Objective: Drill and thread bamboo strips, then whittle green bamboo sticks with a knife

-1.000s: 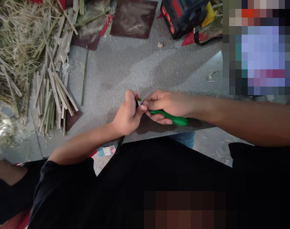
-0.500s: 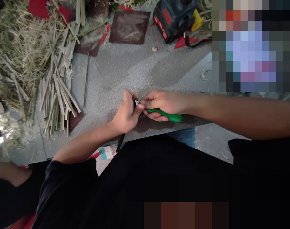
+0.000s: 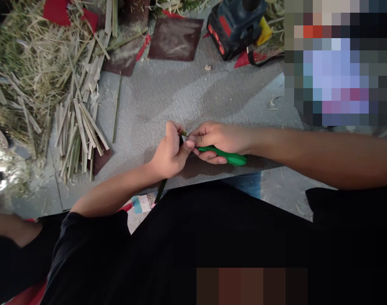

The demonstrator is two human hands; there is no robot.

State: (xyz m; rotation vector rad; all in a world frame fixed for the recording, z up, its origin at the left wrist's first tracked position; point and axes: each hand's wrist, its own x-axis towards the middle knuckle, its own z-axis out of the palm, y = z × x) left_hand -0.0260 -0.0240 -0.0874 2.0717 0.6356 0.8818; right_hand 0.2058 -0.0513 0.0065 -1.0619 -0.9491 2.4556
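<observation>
My left hand (image 3: 170, 153) is closed around a narrow dark green strip (image 3: 160, 190), which looks like bamboo. Its upper end shows just above the fingers, and the lower end slants down past the table edge. My right hand (image 3: 220, 137) grips a utility knife with a green handle (image 3: 236, 159). The blade end meets the strip's upper end between both hands, where the thumbs come close together. Fingers partly hide the blade and the point of contact.
Split pale strips (image 3: 80, 135) lie piled on the grey table (image 3: 155, 93), beside a heap of shavings (image 3: 18, 55). Sandpaper sheets (image 3: 176, 40) and a cordless power tool (image 3: 233, 29) sit at the back. Another person's arm (image 3: 15, 228) is at lower left.
The view has shifted slightly, so the table items sit a little further right and lower. Both hands keep their hold, with only a slight shift of the blade at the strip's end.
</observation>
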